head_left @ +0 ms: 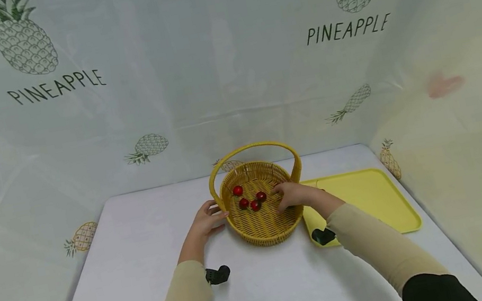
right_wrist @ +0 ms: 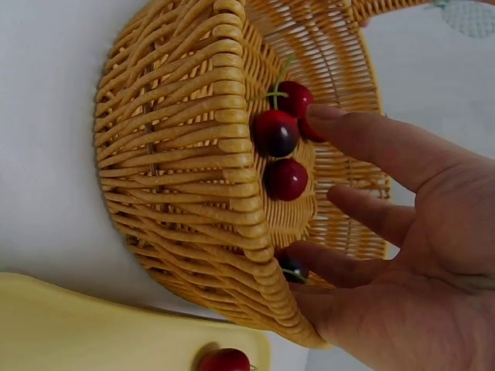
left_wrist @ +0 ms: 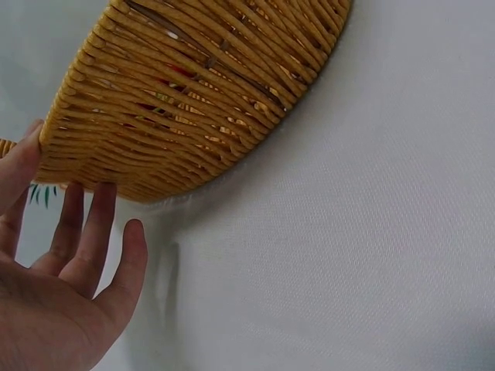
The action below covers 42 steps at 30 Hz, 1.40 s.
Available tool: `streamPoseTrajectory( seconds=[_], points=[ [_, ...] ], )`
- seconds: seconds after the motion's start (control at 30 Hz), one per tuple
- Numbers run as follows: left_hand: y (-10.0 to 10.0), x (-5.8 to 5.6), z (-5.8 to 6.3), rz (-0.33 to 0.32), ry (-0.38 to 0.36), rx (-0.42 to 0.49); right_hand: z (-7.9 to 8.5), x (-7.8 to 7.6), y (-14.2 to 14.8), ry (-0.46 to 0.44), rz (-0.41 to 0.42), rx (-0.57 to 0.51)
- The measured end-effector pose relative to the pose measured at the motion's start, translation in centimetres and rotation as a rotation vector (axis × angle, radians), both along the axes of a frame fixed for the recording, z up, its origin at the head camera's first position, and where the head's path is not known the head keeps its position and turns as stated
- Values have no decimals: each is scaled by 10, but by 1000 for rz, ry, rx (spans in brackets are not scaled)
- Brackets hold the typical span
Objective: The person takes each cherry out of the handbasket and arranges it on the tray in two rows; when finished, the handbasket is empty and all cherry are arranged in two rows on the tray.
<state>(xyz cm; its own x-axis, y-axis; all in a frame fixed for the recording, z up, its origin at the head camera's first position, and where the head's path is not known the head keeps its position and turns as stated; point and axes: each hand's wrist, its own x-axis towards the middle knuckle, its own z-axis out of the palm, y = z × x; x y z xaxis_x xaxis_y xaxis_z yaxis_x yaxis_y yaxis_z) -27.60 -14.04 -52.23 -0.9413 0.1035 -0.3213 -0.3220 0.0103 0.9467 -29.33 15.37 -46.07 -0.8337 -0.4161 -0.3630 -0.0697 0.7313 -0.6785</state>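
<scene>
A yellow wicker basket [head_left: 269, 234] with a tall arched handle stands on the table, holding several red cherries [head_left: 238, 191]. My left hand [head_left: 207, 218] holds the basket's left side, its thumb at the rim and some fingertips against the outer wall [left_wrist: 155, 139]. Over the right rim, my right hand [head_left: 294, 195] reaches into the basket with its fingers spread. In the right wrist view, a dark cherry [right_wrist: 292, 267] sits just by its fingertips, partly hidden behind the rim. More cherries [right_wrist: 286, 179] lie beyond, close to the thumb.
To the basket's right lies a yellow tray [head_left: 365, 198], its near-left corner beside the basket. One cherry [right_wrist: 224, 361] rests on the tray near its edge. A white cloth [head_left: 150, 215] covers the table, and a pineapple-print curtain [head_left: 226, 67] hangs behind.
</scene>
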Motion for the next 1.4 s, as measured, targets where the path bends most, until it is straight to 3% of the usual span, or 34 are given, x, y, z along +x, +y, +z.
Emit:
streamPoseTrajectory(
  seconds=[0.5, 0.87, 1.4],
  points=[
    [-1, -1, -2, -7, 14, 6, -5, -5, -6, -8, 72, 116],
    [0, 0, -3, -3, 13, 6, -13, -8, -10, 8, 175, 166],
    [-1, -3, -5, 1, 8, 17, -25, -4, -16, 10, 173, 172]
  ],
)
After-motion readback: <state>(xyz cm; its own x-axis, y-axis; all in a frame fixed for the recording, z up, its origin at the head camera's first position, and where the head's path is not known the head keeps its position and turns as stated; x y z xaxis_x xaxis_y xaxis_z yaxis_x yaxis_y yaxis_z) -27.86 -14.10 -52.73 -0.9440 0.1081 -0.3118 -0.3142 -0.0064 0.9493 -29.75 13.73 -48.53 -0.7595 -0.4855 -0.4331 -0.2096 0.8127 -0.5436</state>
